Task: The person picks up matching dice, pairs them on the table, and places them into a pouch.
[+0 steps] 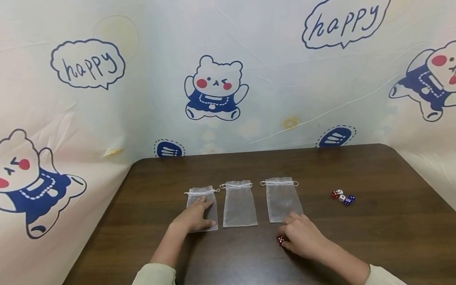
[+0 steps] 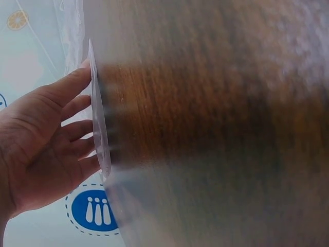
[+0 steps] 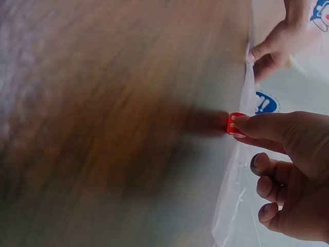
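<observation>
My left hand (image 1: 195, 217) rests with spread fingers on the leftmost sheer white drawstring bag (image 1: 204, 202). In the left wrist view its fingertips touch the flat bag's edge-on surface (image 2: 101, 123). Between thumb and index finger, my right hand (image 1: 302, 236) pinches a red die (image 1: 280, 240) with white pips, close over the table just in front of the rightmost drawstring bag (image 1: 281, 200). The right wrist view shows that red die (image 3: 234, 123) at the fingertips, the other fingers loosely curled. A middle drawstring bag (image 1: 240, 206) lies flat between the two hands.
Several dice (image 1: 343, 197), red, white and blue, sit grouped on the brown wooden table (image 1: 363, 238), right of the bags. Behind the table hangs a pale cloth (image 1: 255, 87) printed with bears and lettering.
</observation>
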